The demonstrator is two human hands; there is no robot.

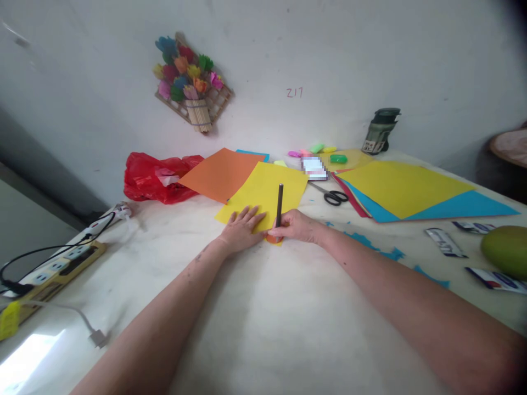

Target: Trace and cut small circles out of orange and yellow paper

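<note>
Pen [280, 200], 1 pc, dark, upright, pinched in your R hand [300, 226], nr the 6 o'clock corner of 1 yellow sheet [269, 186]; 1 small orange pc [272, 239] at its lower end. Your L hand [246, 226] lies flat, fingers spread, on same sheet. From the pen: 1 orange sheet [218, 175] @ 11 o'clock, 1 red bag [142, 178] @ 10, 1 pr scissors [335, 198] @ 2, 3 packets [447, 243] approx 3.

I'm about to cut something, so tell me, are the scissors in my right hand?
No, your right hand holds a dark pen-like tool, while the scissors lie on the table.
</note>
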